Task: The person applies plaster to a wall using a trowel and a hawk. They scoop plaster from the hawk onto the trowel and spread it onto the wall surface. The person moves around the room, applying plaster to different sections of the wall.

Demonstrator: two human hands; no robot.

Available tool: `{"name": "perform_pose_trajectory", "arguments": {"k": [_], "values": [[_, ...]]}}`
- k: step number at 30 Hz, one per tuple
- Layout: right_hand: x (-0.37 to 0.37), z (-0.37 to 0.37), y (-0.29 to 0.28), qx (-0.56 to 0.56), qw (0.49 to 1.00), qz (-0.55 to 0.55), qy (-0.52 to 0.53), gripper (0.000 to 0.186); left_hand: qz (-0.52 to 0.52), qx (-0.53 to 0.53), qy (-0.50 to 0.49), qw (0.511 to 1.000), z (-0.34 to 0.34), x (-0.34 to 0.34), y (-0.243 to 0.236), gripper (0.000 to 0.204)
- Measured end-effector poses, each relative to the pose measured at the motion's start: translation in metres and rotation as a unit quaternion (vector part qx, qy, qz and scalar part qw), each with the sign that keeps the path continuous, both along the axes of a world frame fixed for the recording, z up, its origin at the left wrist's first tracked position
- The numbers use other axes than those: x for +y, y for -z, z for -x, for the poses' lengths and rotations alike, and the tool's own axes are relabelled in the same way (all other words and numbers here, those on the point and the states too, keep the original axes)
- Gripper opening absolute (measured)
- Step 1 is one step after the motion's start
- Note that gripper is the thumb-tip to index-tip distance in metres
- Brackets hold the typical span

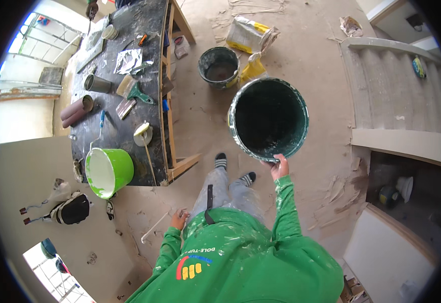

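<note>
My right hand [280, 167] grips the near rim of a large dark bucket [268, 118], thumb over the edge. The bucket's mouth faces up toward me; its dark inside carries whitish smears, and I cannot tell what lies at the bottom. My left hand [179, 219] hangs beside my left hip with fingers loosely apart and nothing visible in it. A thin white stick-like piece [155, 227] appears just beyond that hand, apparently on the floor. Past the held bucket, a second dark bucket [219, 67] stands on the floor next to a yellow-and-white bag [250, 35].
At left, a black worktable [145, 96] bears a bright green bucket [110, 171] of white material, a wide brush [133, 90], a metal cup [98, 83] and sandpaper rolls [77, 111]. Stairs [392, 86] rise at right. Another person's gloved hand [92, 9] shows at the table's far end.
</note>
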State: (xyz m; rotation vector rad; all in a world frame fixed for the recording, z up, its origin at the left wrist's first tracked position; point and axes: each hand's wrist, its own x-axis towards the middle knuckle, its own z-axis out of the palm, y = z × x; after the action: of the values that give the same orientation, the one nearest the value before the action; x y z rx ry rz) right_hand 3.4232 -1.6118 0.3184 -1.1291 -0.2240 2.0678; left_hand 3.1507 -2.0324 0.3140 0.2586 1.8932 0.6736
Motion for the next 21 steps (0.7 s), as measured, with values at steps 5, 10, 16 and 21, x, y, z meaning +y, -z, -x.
{"name": "perform_pose_trajectory", "arguments": {"k": [5, 10, 16, 21], "values": [[0.042, 0.025, -0.004, -0.033, 0.999, -0.014, -0.011, 0.025, -0.021, -0.100, -0.190, 0.977, 0.021, 0.050, 0.015, 0.034], [0.065, 0.007, -0.042, -0.058, 0.998, -0.016, 0.020, 0.035, 0.044, -0.047, 0.031, 0.997, 0.048, 0.093, 0.050, 0.033], [0.172, 0.038, -0.149, -0.167, 0.980, -0.105, -0.026, 0.042, 0.017, -0.045, 0.037, 0.998, 0.060, 0.165, 0.065, 0.030], [0.320, 0.084, -0.183, -0.245, 0.948, -0.178, -0.101, 0.043, -0.060, -0.094, -0.070, 0.991, 0.060, 0.176, 0.103, 0.031]]}}
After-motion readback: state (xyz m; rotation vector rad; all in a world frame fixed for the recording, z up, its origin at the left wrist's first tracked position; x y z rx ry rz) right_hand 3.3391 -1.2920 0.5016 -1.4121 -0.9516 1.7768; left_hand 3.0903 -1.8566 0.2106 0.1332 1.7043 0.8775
